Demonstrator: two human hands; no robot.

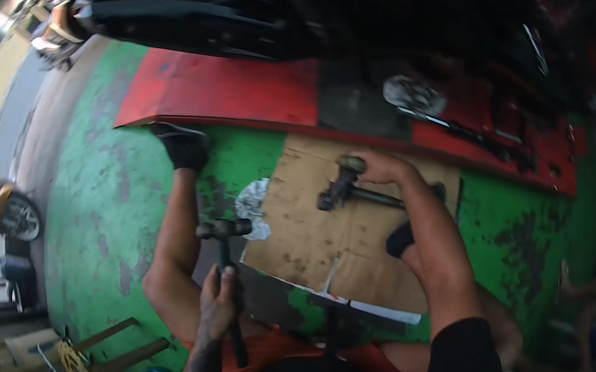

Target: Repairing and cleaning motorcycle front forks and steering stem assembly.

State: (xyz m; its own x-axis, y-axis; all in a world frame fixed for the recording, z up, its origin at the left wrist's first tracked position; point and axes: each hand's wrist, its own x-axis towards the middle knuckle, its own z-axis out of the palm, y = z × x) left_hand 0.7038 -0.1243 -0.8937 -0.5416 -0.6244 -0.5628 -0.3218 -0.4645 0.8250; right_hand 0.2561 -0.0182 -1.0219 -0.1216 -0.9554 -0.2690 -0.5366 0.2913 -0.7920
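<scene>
My left hand [218, 299] is closed round the dark handle of a ball-peen hammer [223, 230], whose head points away from me, left of the cardboard. Across the cardboard sheet [297, 240] lies a dark metal steering stem [343, 191], with round clamp ends on its crosspiece and a rod running to the right. At its far clamp end, my right hand [379, 169] is closed on it; my forearm hides part of the rod. The hammer head is apart from the stem. Oily spots mark the cardboard.
A red and black lift platform [228, 89] runs along the far side, under a dark motorcycle [199, 25]. On it lie a crumpled rag [413, 94] and a long metal tool [439, 121]. Crumpled paper [254, 209] sits beside the cardboard. A person's limbs [593, 299] show at right.
</scene>
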